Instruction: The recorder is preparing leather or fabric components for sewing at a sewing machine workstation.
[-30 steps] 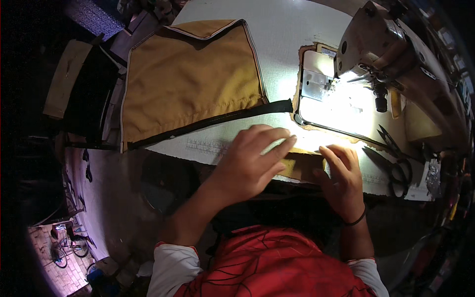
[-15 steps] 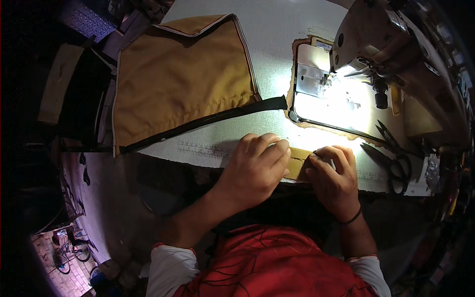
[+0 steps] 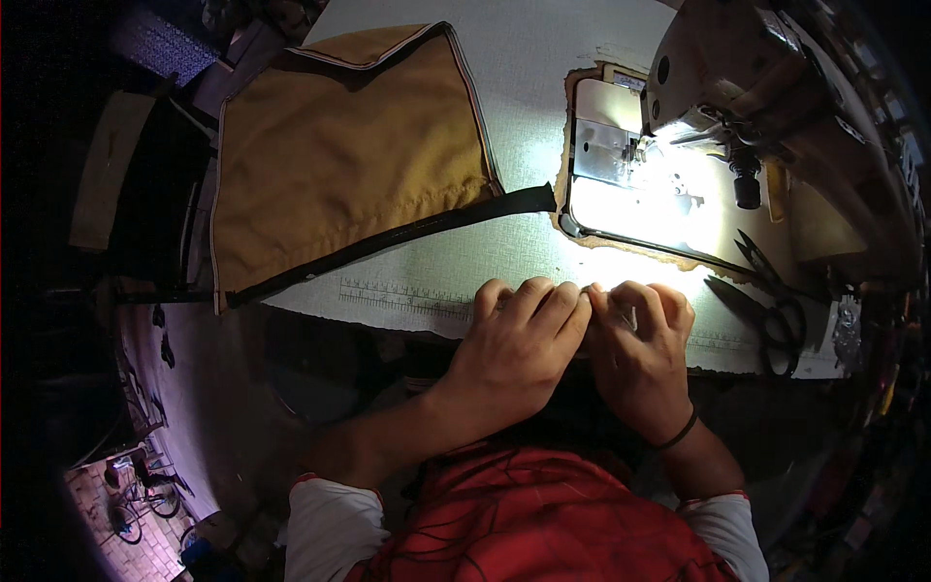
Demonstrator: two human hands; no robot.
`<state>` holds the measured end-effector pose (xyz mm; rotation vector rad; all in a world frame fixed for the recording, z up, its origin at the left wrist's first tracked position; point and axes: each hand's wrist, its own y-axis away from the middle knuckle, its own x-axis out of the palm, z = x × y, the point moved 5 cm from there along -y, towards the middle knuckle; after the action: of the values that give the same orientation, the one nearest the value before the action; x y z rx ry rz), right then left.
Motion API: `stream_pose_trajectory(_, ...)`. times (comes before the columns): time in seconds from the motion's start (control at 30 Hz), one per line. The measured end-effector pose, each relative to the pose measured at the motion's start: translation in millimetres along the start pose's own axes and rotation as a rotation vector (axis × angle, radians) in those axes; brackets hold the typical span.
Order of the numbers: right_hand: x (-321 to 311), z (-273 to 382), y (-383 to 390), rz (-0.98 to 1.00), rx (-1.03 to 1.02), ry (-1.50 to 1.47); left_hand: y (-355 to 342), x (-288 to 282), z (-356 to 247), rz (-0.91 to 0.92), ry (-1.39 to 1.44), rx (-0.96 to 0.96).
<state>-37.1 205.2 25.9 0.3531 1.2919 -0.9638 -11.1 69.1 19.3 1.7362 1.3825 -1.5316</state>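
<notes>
At the near edge of the table, my left hand [image 3: 519,344] and my right hand [image 3: 642,354] meet with their fingertips touching. Both are closed, fingers curled in a pinch. The small tan fabric piece seen between them a moment ago is now hidden behind the fingers. Beyond them on the left lies a large tan fabric panel [image 3: 349,145] with pale piping on its sides. A black strip [image 3: 417,231] runs along its lower edge, and one end sticks out past the panel toward the sewing machine [image 3: 766,107].
The machine's lamp brightly lights its needle plate [image 3: 606,150]. Black-handled scissors [image 3: 779,330] lie open at the right, beside a crumpled clear plastic piece [image 3: 847,325]. Ruler markings [image 3: 407,297] run along the near edge of the table [image 3: 524,126]. A bicycle [image 3: 145,500] stands far off at lower left.
My hands have come together, the right one moving left and the left one slightly right. The tan fabric piece between them has gone out of sight. The view has shifted slightly.
</notes>
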Motion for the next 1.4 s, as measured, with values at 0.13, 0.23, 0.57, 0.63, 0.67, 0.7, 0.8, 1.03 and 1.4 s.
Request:
stream_pose_trajectory(0.13,-6.5,-5.2,10.1,0.015,0.045,0.047,3.5,-2.9,4.1,-0.028,0.005,-0.022)
stream_pose_trajectory(0.23,-8.9,-13.8,19.7,0.037,0.076,0.083,8.1,-2.7,6.5,-0.010,0.020,-0.053)
stream_pose_trajectory(0.57,-11.8,-16.2,23.6,0.042,0.062,0.112,3.7,-2.4,2.5,0.016,0.010,-0.077)
stream_pose_trajectory(0.63,-11.9,-19.3,25.9,0.056,0.055,0.094,9.9,-1.0,7.3,0.024,0.019,-0.069)
stream_pose_trajectory(0.67,-11.3,-20.7,27.0,0.072,0.050,0.078,12.6,-1.2,9.8,0.032,0.032,-0.060)
stream_pose_trajectory(0.7,-13.3,-21.6,27.2,0.071,0.054,0.078,15.5,-3.4,13.0,0.035,0.032,-0.057)
stream_pose_trajectory(0.8,-16.9,-21.5,28.2,0.109,0.051,0.027,23.1,-6.1,15.8,0.081,0.079,-0.028)
stream_pose_trajectory(1.03,-11.5,-14.9,26.1,0.093,-0.201,-0.076,19.1,-7.2,16.0,0.090,0.124,-0.009)
stream_pose_trajectory(1.4,-8.3,-16.9,12.2,0.086,-0.157,-0.099,17.6,-9.6,27.4,0.023,0.244,0.041)
